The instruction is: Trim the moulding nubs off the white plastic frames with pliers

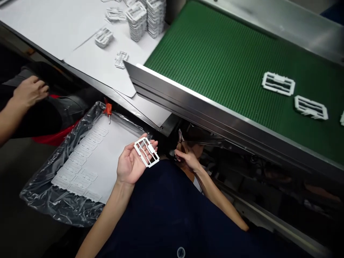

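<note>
White frame (151,148) lay in the left hand (131,161), part-curled fingers loosely holding it, plastic-lined box (37,193) at nine o'clock, right hand (188,160) at three o'clock, grip unclear; step judged as checking, next move calling for light handling.

White rectangular frame (151,148), thin inner bars, slanting across left hand (130,162)

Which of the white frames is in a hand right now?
The white frame in the wearer's left hand. The other visible ones lie on the green belt, white-covered table or in the plastic-lined bin.
</note>
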`<state>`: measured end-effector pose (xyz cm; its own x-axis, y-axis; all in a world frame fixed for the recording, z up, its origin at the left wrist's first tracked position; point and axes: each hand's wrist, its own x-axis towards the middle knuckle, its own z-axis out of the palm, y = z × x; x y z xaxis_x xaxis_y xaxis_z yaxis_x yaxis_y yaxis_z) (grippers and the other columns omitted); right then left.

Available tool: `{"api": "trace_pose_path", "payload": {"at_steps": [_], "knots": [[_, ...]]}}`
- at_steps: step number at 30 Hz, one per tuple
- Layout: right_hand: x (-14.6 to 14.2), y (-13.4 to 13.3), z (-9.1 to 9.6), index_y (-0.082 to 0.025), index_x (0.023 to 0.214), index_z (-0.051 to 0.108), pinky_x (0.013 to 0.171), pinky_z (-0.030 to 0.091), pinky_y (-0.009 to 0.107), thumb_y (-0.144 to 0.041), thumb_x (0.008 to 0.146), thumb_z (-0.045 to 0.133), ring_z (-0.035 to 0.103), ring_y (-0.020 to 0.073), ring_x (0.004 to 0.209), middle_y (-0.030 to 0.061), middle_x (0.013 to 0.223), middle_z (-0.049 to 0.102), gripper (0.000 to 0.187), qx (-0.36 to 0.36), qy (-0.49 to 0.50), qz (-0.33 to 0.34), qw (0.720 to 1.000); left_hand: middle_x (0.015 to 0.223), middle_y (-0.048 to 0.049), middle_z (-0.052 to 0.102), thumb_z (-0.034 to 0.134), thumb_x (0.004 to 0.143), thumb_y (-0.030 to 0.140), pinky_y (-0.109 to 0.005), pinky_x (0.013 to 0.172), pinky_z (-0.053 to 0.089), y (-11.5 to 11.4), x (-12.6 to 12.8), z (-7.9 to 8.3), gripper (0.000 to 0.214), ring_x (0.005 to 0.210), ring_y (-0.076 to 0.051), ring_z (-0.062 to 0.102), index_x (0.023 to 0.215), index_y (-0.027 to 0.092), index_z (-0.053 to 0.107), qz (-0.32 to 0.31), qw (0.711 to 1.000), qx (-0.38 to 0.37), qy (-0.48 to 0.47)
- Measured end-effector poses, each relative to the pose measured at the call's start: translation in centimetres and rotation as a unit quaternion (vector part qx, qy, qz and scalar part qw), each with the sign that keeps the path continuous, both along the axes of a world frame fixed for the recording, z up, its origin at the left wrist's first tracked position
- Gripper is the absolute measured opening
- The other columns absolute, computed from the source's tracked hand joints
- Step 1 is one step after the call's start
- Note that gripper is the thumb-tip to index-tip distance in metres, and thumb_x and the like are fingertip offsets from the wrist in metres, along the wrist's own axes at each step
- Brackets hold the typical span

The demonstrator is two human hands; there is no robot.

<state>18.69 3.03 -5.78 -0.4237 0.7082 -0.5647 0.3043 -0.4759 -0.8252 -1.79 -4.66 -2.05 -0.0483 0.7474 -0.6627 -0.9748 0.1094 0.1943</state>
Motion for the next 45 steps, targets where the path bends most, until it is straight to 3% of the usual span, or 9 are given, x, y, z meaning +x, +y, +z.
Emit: {"api": "trace_pose_path", "payload": {"at_steps": [6, 12, 20, 30, 33, 36, 38, 42, 45], "knots": [[0.5, -1.4, 3.3, -0.018, 0.087, 0.048, 0.064, 0.044, 0.027, -0.036, 0.08, 0.064, 0.052, 0.0112, 0.065, 0.0001, 0.075, 0.057, 0.025, 0.053, 0.09, -0.019, 0.994, 0.106, -0.0142, 0.069, 0.036, 0.091, 0.026, -0.042, 0.099, 0.043, 1.8, 3.2, 0.1, 0.041, 0.114, -0.026, 0.057, 0.123, 0.014, 0.059, -0.051, 0.998, 0.015, 0.017], [0.7, -2.9, 3.5, -0.02, 0.094, 0.048, 0.065, 0.044, 0.024, -0.025, 0.073, 0.071, 0.05, 0.0097, 0.066, -0.0028, 0.077, 0.054, 0.031, 0.097, 0.094, -0.065, 0.989, 0.114, -0.0141, 0.066, 0.041, 0.089, 0.027, -0.042, 0.098, 0.044, 2.3, 4.7, 0.2, 0.037, 0.114, -0.027, 0.057, 0.116, 0.013, 0.063, -0.122, 0.987, 0.064, 0.086], [4.0, -2.9, 2.7, -0.021, 0.096, 0.047, 0.066, 0.042, 0.025, -0.029, 0.076, 0.069, 0.049, 0.0103, 0.067, -0.0021, 0.078, 0.052, 0.031, 0.106, 0.087, -0.042, 0.99, 0.086, -0.0085, 0.073, 0.071, 0.077, 0.021, -0.023, 0.078, 0.053, 2.8, 2.7, 1.3, 0.019, 0.083, -0.019, 0.069, 0.094, 0.013, 0.07, -0.273, 0.891, 0.07, 0.356], [5.3, -3.0, 2.9, -0.021, 0.095, 0.048, 0.066, 0.041, 0.025, -0.03, 0.078, 0.067, 0.048, 0.0112, 0.068, -0.0014, 0.078, 0.051, 0.027, 0.094, 0.082, -0.042, 0.991, 0.072, -0.0104, 0.068, 0.078, 0.069, 0.024, -0.024, 0.064, 0.052, 4.4, 2.3, 1.7, 0.018, 0.066, -0.018, 0.064, 0.075, 0.01, 0.069, -0.378, 0.843, 0.1, 0.369], [5.6, -2.8, 2.7, -0.021, 0.095, 0.048, 0.066, 0.042, 0.026, -0.031, 0.078, 0.067, 0.048, 0.0115, 0.069, -0.0012, 0.078, 0.051, 0.027, 0.084, 0.084, -0.035, 0.992, 0.065, -0.0058, 0.063, 0.072, 0.075, 0.026, -0.021, 0.06, 0.048, 4.3, 2.7, 1.9, 0.016, 0.061, -0.015, 0.059, 0.07, 0.012, 0.065, -0.39, 0.802, 0.137, 0.431], [5.9, -2.8, 2.2, -0.021, 0.095, 0.048, 0.067, 0.041, 0.025, -0.028, 0.076, 0.07, 0.048, 0.0108, 0.069, -0.0021, 0.078, 0.05, 0.03, 0.046, 0.114, -0.018, 0.992, 0.097, -0.0109, 0.066, 0.065, 0.081, 0.027, -0.024, 0.066, 0.048, 4.2, 3.1, 2.1, 0.015, 0.079, -0.019, 0.06, 0.073, 0.015, 0.064, -0.373, 0.758, 0.19, 0.499], [6.0, -3.0, 1.7, -0.021, 0.095, 0.048, 0.068, 0.041, 0.024, -0.027, 0.075, 0.071, 0.048, 0.0103, 0.07, -0.0025, 0.078, 0.049, 0.031, 0.014, 0.142, -0.01, 0.99, 0.111, -0.0131, 0.062, 0.063, 0.083, 0.028, -0.027, 0.07, 0.048, 4.1, 3.4, 2.1, 0.015, 0.088, -0.023, 0.06, 0.075, 0.015, 0.063, -0.367, 0.754, 0.224, 0.496], [6.0, -4.1, 0.8, -0.02, 0.095, 0.048, 0.071, 0.043, 0.024, -0.027, 0.074, 0.072, 0.05, 0.0101, 0.073, -0.002, 0.081, 0.05, 0.033, -0.025, 0.171, 0.0, 0.985, 0.092, -0.0099, 0.065, 0.058, 0.086, 0.029, -0.026, 0.062, 0.044, 3.7, 4.0, 1.9, 0.016, 0.072, -0.018, 0.056, 0.077, 0.016, 0.059, -0.409, 0.758, 0.241, 0.447], [6.3, -5.0, 0.8, -0.019, 0.096, 0.049, 0.071, 0.044, 0.025, -0.028, 0.075, 0.071, 0.052, 0.011, 0.075, -0.0011, 0.082, 0.053, 0.031, -0.025, 0.147, 0.029, 0.988, 0.086, -0.0075, 0.063, 0.055, 0.089, 0.03, -0.025, 0.061, 0.041, 2.9, 4.7, 1.9, 0.016, 0.07, -0.016, 0.053, 0.082, 0.016, 0.06, -0.439, 0.731, 0.241, 0.464]]}}
